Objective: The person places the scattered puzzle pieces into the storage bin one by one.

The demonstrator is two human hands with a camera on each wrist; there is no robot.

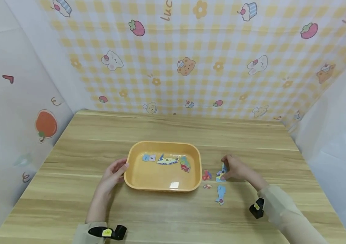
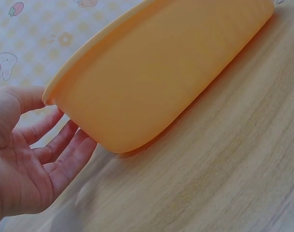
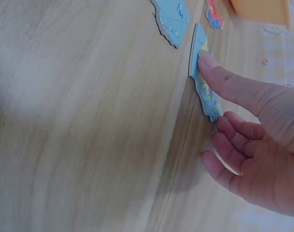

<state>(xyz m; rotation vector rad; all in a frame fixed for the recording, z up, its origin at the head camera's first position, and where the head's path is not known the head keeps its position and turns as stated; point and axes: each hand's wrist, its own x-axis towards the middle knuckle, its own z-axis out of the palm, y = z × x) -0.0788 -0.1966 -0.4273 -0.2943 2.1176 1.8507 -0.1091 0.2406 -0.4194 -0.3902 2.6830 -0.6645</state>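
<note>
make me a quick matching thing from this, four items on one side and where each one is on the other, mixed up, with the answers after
Column one
1. left hand
2. right hand
3. green-and-red piece
4. checked backdrop

Column two
A. beyond the far edge of the wooden table
B. on a multicoloured piece, right of the tray
C. inside the tray
D. at the left end of the tray

Right pairs
1-D, 2-B, 3-C, 4-A

Smooth, glossy plastic tray [image 1: 154, 179] and wood-grained tabletop [image 1: 167, 217].
</note>
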